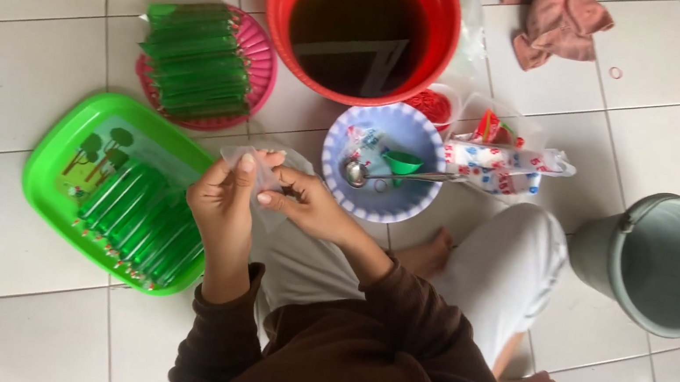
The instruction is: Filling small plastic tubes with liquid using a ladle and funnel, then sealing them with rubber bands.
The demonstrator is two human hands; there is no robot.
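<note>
now a clear plastic bag [258,172] between both hands' fingers [248,165]

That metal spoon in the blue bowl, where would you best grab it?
Take the spoon by its long handle, coming from above on the right, where the handle lies across the blue bowl rim and sticks out free. Its scoop end sits low inside, beside a small green funnel, so that end is crowded.

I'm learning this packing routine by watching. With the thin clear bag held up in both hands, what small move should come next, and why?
Probably rub the clear bag open at its mouth: the left hand and right hand pinch it flat and empty, while the spoon and green funnel wait in the bowl.
</note>
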